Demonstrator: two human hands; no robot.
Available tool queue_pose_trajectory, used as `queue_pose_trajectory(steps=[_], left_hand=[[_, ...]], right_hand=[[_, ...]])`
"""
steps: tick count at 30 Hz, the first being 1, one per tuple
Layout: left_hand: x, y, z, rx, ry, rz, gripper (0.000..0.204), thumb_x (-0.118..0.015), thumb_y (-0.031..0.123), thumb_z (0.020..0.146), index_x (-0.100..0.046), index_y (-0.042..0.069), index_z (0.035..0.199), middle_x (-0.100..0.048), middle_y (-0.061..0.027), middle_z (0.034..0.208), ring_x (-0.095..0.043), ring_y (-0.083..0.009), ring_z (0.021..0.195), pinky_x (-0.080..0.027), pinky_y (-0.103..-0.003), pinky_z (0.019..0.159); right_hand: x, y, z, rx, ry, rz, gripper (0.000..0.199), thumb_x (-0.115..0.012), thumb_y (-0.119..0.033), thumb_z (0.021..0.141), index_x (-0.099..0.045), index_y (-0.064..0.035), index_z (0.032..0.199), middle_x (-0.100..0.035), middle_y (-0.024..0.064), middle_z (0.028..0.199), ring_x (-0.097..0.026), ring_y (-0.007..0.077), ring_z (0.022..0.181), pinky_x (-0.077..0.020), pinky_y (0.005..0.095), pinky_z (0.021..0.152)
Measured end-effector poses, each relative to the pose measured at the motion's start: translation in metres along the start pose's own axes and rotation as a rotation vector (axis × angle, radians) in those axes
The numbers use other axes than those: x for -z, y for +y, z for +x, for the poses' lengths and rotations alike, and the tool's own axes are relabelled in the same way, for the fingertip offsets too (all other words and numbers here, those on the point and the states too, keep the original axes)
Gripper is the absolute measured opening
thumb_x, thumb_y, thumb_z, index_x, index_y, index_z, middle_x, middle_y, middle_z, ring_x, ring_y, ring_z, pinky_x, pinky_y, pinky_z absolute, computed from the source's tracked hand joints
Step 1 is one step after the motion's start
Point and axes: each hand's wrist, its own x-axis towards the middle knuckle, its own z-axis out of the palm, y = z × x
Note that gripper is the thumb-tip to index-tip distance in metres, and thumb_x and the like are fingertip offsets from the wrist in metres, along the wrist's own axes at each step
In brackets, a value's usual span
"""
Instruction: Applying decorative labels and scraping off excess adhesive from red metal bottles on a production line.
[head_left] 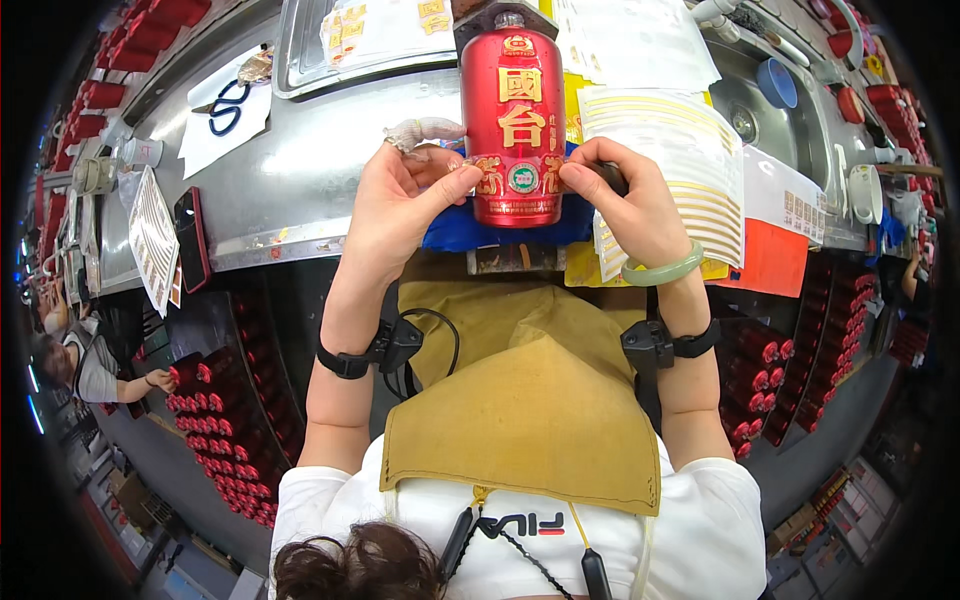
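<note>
A glossy red bottle [515, 80] with a clear cap, gold lettering and gold dragon-like ornaments lies face up in front of me. Its base points toward me, over a blue cloth or pad [450, 232]. My left hand [408, 190] is at the bottle's lower left side, thumb tip on the gold ornament; a whitish covering wraps one finger. Opposite it, my right hand [630, 200], with a green bangle on the wrist, presses thumb and curled forefinger against the lower right side. Something dark and rounded shows behind the right fingers; its kind is unclear.
Sheets of gold-striped decals [670, 150] lie right of the bottle, beside a red sheet [770, 262]. To the left are a metal tray [290, 70], dark-handled scissors [230, 108] and a phone [192, 238]. Many red bottles [215, 420] stand below, near another person [95, 360].
</note>
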Motion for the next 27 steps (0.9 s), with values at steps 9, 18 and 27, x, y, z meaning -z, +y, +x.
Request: queue_pose_trajectory(steps=[9,18,27], left_hand=[[0.002,0.000,0.001,0.005,-0.025,-0.008,0.047,-0.082,0.009,0.090,-0.055,-0.001,0.127,-0.069,-0.0072,0.099,-0.068,-0.0143,0.092,-0.055,-0.029,0.078],[0.002,0.002,0.002,0.014,-0.036,-0.016,0.046,-0.081,0.008,0.090,-0.055,0.000,0.127,-0.069,-0.0067,0.099,-0.068,-0.0142,0.093,-0.055,-0.029,0.079],[-0.001,-0.001,-0.001,0.012,0.016,-0.026,0.046,-0.080,0.007,0.091,-0.058,0.003,0.131,-0.066,-0.0023,0.100,-0.063,-0.0114,0.092,-0.051,-0.028,0.083]], right_hand=[[0.000,-0.001,0.000,0.010,0.007,-0.023,0.018,-0.073,-0.017,0.097,-0.070,0.0007,0.097,-0.062,-0.0022,0.077,-0.047,0.0049,0.069,-0.0407,0.0239,0.062],[0.000,0.001,0.001,0.000,0.002,-0.012,0.018,-0.073,-0.017,0.097,-0.070,0.0008,0.097,-0.061,-0.0016,0.076,-0.047,0.0053,0.068,-0.0403,0.0241,0.062],[0.016,0.007,0.003,0.014,0.191,-0.164,0.026,-0.068,-0.021,0.100,-0.064,0.0005,0.115,-0.063,0.0061,0.103,-0.056,0.0136,0.092,-0.0471,0.0286,0.083]])
